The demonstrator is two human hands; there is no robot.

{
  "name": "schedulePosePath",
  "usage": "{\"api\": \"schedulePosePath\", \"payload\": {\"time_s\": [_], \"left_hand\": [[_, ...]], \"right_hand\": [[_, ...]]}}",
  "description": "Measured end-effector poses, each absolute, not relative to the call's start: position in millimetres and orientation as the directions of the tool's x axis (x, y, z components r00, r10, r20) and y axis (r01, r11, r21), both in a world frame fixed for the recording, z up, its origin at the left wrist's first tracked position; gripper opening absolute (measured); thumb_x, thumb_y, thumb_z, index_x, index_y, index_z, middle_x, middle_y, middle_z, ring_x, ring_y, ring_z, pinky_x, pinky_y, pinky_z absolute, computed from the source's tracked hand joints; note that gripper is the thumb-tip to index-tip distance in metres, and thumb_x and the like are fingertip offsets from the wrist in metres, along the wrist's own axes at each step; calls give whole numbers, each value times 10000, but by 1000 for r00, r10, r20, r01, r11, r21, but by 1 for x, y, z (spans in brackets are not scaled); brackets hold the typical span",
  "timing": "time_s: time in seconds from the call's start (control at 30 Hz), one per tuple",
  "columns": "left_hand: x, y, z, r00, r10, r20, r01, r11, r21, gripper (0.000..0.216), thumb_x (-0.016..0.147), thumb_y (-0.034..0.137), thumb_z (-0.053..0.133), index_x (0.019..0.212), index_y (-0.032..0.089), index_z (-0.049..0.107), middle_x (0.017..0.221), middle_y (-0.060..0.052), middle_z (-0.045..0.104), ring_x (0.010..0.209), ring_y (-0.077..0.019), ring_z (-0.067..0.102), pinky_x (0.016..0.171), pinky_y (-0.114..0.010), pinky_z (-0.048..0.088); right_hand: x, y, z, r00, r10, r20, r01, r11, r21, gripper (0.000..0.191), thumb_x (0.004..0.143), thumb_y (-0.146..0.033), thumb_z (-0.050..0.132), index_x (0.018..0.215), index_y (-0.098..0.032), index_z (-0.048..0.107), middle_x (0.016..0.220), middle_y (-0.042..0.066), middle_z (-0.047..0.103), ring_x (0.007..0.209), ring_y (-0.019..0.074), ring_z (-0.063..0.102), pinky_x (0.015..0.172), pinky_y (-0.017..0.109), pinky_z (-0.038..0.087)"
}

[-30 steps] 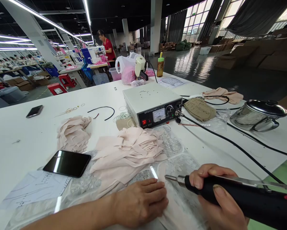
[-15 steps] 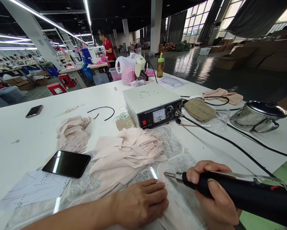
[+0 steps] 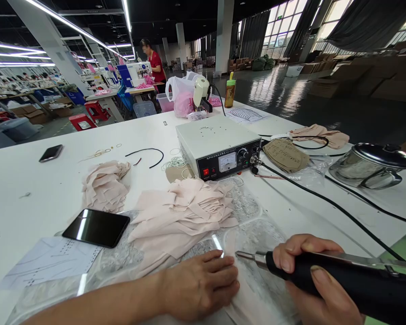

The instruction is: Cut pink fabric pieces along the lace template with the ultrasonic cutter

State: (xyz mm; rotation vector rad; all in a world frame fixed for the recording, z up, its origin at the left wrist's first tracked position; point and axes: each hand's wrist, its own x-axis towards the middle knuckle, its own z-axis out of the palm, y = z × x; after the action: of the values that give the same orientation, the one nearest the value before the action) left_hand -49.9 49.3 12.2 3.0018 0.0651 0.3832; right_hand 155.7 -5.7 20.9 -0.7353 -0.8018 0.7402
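My left hand [image 3: 203, 282] lies flat, palm down, on a pale pink fabric strip [image 3: 246, 298] over a clear template sheet [image 3: 253, 243]. In my right hand [image 3: 319, 275] is a black handheld ultrasonic cutter [image 3: 352, 280], its fingers wrapped round the body. The cutter's metal tip points left, beside the strip's edge and just right of my left fingertips; whether it touches the cloth I cannot tell. Beyond my left hand is a loose pile of pale pink fabric pieces [image 3: 189, 207]. A smaller stack of the same cloth [image 3: 106, 185] sits to its left.
A control box [image 3: 219, 144] with a dial stands mid-table, cabled to the cutter. A black smartphone [image 3: 96, 228] lies on marked paper [image 3: 50, 262] at left. To the right are brown card patterns [image 3: 286, 155] and a lidded steel mug [image 3: 367, 169]. A person in red [image 3: 156, 65] stands far back.
My right hand has drawn the cutter slightly right and nearer to me, its tip sliding down along the strip's edge. My left hand stays in place. The view has shifted a little.
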Motion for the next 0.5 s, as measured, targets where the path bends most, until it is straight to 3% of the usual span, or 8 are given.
{"api": "schedulePosePath", "payload": {"time_s": [0.5], "left_hand": [[-51, 50, 11, 970, 46, 240, 22, -995, 102, 184, 982, 171, 463, 1063, 79, 600, 1071, -116, 645, 1158, -242, 559, 1063, -378, 393]], "right_hand": [[153, -2, 16, 439, 810, 388, -287, 536, -794, 76, 835, -259, 588, 903, -226, 583, 759, -1, 551, 526, 107, 532, 495, 290, 503]]}}
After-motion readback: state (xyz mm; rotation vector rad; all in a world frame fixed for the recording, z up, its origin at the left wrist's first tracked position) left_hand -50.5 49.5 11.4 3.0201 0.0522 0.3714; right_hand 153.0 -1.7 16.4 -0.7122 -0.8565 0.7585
